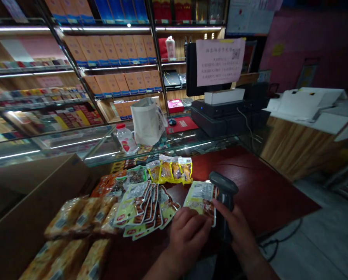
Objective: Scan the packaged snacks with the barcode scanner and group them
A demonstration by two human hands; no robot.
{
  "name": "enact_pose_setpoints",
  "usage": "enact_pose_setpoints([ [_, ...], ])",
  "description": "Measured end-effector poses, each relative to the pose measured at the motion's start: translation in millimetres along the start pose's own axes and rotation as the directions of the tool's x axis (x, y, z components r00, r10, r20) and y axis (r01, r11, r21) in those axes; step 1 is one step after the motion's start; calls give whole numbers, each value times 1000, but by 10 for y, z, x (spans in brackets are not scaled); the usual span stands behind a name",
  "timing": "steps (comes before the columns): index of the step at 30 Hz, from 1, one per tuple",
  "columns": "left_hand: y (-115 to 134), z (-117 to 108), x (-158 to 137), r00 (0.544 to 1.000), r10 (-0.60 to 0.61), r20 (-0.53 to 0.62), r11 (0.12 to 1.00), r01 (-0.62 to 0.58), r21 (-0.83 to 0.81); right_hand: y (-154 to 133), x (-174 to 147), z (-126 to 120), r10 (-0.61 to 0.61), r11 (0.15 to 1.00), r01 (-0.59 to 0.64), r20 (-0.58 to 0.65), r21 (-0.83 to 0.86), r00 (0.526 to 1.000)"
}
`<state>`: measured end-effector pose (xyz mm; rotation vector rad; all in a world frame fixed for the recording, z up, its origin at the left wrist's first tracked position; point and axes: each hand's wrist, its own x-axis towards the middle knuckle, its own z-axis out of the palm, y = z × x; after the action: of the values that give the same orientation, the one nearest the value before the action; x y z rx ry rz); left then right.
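Note:
My right hand (pixel 236 225) is wrapped round the handle of a dark barcode scanner (pixel 223 182), its index finger pointing along the side. Under the scanner head is a flat green-and-brown snack packet (pixel 201 194) with a printed label facing up. My left hand (pixel 188 229) has its fingers curled at the packet's lower edge and seems to pinch it; the fingertips are partly hidden. Left of it, a fanned pile of similar snack packets (pixel 141 206) lies on the dark red table (pixel 249 167).
Yellow-edged snack packs (pixel 171 170) lie behind the pile, and wrapped pastries (pixel 69 217) at left. A cardboard box (pixel 37 198) stands beyond them. On the glass counter are a plastic bottle (pixel 126 139), a white bag (pixel 147 122) and a monitor (pixel 191 70).

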<state>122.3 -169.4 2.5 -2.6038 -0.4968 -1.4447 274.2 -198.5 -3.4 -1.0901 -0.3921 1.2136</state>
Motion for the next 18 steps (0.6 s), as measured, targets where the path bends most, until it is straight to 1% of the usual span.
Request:
enact_pose_setpoints([
  [2, 3, 41, -10, 1000, 12, 21, 999, -11, -42, 1, 39, -72, -9, 1000, 9, 11, 24, 1000],
  [5, -3, 74, -26, 998, -49, 36, 995, 52, -89, -6, 84, -167, -18, 1000, 18, 4, 20, 1000],
  [6, -8, 81, -35, 995, -94, 34, 990, 97, -107, -15, 96, -193, -22, 1000, 22, -1, 16, 1000],
  [7, -15, 88, -43, 985, -168, 28, 977, 170, -128, -29, 105, -216, -25, 1000, 25, -2, 16, 1000],
  [8, -24, 95, -46, 961, -274, 20, 949, 274, -156, -47, 113, -237, -26, 999, 26, 1, 21, 1000],
  [9, -36, 103, -43, 913, -407, 15, 893, 402, -200, -68, 119, -257, -26, 999, 25, 6, 29, 1000],
  [10, -52, 113, -31, 832, -554, 32, 798, 542, -265, -92, 123, -274, -26, 999, 25, 11, 38, 1000],
  [11, -70, 124, -10, 720, -688, 90, 656, 670, -348, -116, 124, -291, -26, 999, 25, 12, 42, 1000],
  [12, -89, 136, 20, 591, -785, 187, 473, 766, -435, -140, 122, -307, -26, 999, 25, 10, 41, 1000],
  [13, -107, 147, 56, 465, -829, 312, 267, 818, -510, -162, 119, -323, -27, 999, 27, 5, 35, 1000],
  [14, -121, 155, 96, 357, -817, 453, 58, 832, -551, -181, 114, -338, -30, 999, 30, -1, 23, 1000],
  [15, -128, 161, 135, 274, -769, 577, -126, 821, -557, -197, 109, -353, -34, 999, 34, -5, 11, 999],
  [16, -126, 165, 171, 221, -710, 668, -262, 798, -543, -208, 103, -368, -35, 999, 35, -6, -2, 999],
  [17, -116, 168, 202, 193, -659, 727, -351, 776, -523, -217, 98, -381, -35, 999, 34, -3, -13, 999],
  [18, -97, 172, 226, 183, -617, 765, -404, 761, -508, -223, 95, -393, -38, 999, 38, 3, -23, 999],
])
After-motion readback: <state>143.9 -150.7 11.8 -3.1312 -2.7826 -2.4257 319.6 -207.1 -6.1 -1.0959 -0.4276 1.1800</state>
